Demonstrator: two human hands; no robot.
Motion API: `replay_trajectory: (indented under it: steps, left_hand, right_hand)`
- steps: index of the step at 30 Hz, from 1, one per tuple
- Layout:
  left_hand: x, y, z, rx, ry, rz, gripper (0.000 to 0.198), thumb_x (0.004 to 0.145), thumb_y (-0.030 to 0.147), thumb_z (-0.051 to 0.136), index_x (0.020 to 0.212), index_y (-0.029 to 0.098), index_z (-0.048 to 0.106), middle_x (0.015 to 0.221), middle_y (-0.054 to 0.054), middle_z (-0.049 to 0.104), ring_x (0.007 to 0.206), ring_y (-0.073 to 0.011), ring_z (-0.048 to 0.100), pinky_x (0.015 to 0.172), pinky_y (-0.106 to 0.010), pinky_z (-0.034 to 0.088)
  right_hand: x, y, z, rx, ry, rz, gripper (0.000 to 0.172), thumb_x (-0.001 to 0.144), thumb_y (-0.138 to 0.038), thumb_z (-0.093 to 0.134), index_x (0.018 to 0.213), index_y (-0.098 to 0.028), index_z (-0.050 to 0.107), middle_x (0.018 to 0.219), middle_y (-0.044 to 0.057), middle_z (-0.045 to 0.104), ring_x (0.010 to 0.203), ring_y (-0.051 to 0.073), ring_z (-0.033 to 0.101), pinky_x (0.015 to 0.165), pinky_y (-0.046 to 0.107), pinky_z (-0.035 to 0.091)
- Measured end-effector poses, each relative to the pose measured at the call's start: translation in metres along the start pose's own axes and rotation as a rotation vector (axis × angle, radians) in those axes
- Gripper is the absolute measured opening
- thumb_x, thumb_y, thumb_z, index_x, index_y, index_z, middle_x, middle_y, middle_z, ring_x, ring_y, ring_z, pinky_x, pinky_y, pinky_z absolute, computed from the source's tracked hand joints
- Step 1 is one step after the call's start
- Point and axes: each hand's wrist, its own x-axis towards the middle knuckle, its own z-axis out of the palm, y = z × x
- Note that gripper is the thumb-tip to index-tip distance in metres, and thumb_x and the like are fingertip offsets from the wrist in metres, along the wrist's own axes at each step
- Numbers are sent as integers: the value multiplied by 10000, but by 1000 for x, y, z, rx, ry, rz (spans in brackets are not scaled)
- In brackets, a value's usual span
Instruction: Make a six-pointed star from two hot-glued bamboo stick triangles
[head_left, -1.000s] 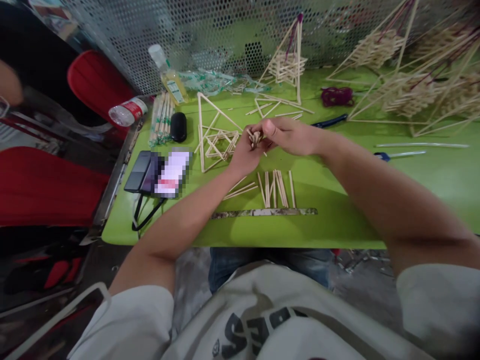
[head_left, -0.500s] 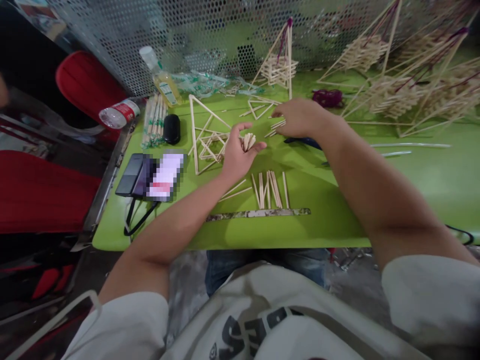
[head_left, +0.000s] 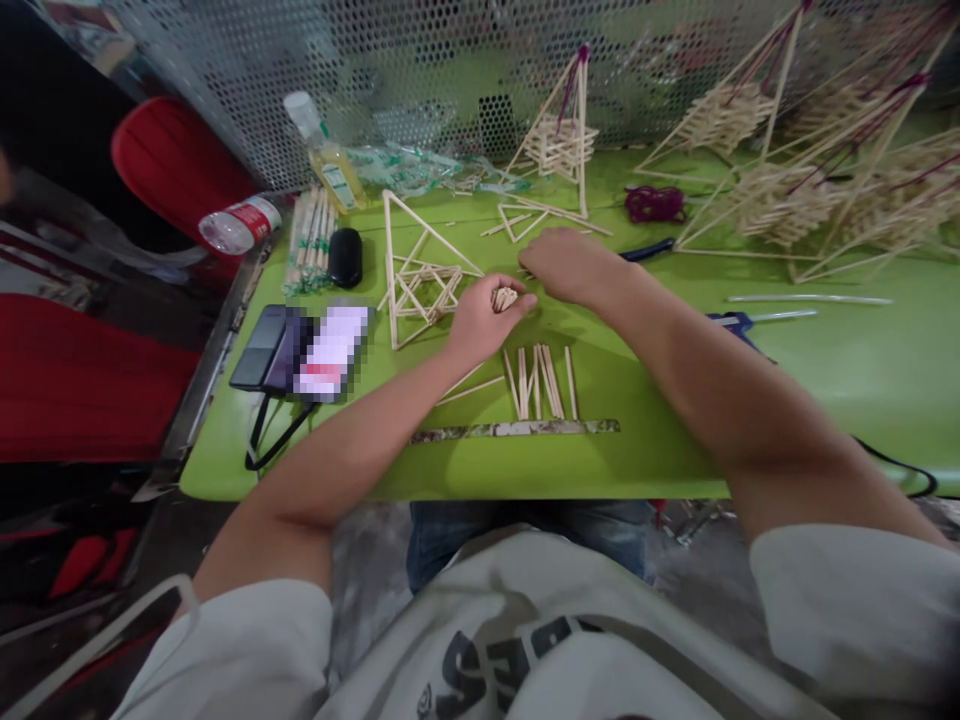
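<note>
Wrapped round a bundle of short wooden sticks (head_left: 505, 299) is my left hand (head_left: 480, 320), with the stick ends showing between thumb and fingers. Just to the right and beyond it, my right hand (head_left: 564, 264) is closed with its fingers curled down. Pale stick tips barely show at its fingertips; the rest is hidden under the hand. Nearer me, several loose sticks (head_left: 537, 382) lie side by side above a worn flat metal strip (head_left: 517, 428). A triangular stick frame (head_left: 390, 270) with a smaller star-shaped stick piece (head_left: 429, 290) lies left of my left hand.
Finished stick pyramids (head_left: 561, 145) with purple thread stand at the back and right. Purple yarn (head_left: 654, 204), a blue glue gun (head_left: 731, 323) and glue sticks (head_left: 810, 299) lie right. At left are a phone (head_left: 334, 350), a black case (head_left: 346, 257), a glue bottle (head_left: 335, 175) and packed sticks (head_left: 309, 235).
My right hand has moved left and nearer my left hand, its fingers closing over the sticks that lay beneath it. My left hand has shifted slightly right, still holding its bundle.
</note>
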Motion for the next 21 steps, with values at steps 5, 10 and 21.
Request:
replay_trajectory:
  steps: [5, 10, 21]
  left_hand:
    - [3, -9, 1, -56, 63, 114, 160, 1049, 241, 866, 968, 234, 728, 787, 12, 657, 665, -169, 561, 660, -336, 427]
    - [2, -19, 1, -88, 180, 173, 334, 1156, 531, 773, 1002, 250, 682, 828, -6, 653, 707, -180, 603, 681, -345, 448]
    - [18, -48, 9, -141, 244, 313, 673, 936, 519, 1002, 1363, 278, 541, 1130, -30, 743, 976, -236, 758, 868, -383, 589]
  right_hand:
    - [2, -16, 4, 136, 43, -52, 171, 1048, -125, 669, 1062, -167, 834, 1141, 188, 844, 1243, 372, 748, 1100, 492, 560]
    - [3, -5, -6, 328, 166, 30, 167, 1011, -99, 651, 1050, -202, 778, 1130, 164, 828, 1117, 333, 734, 991, 455, 568]
    - [-17, -55, -18, 1440, 289, 38, 260, 850, -379, 979, 914, -247, 764, 901, 61, 821, 864, 248, 752, 843, 439, 661]
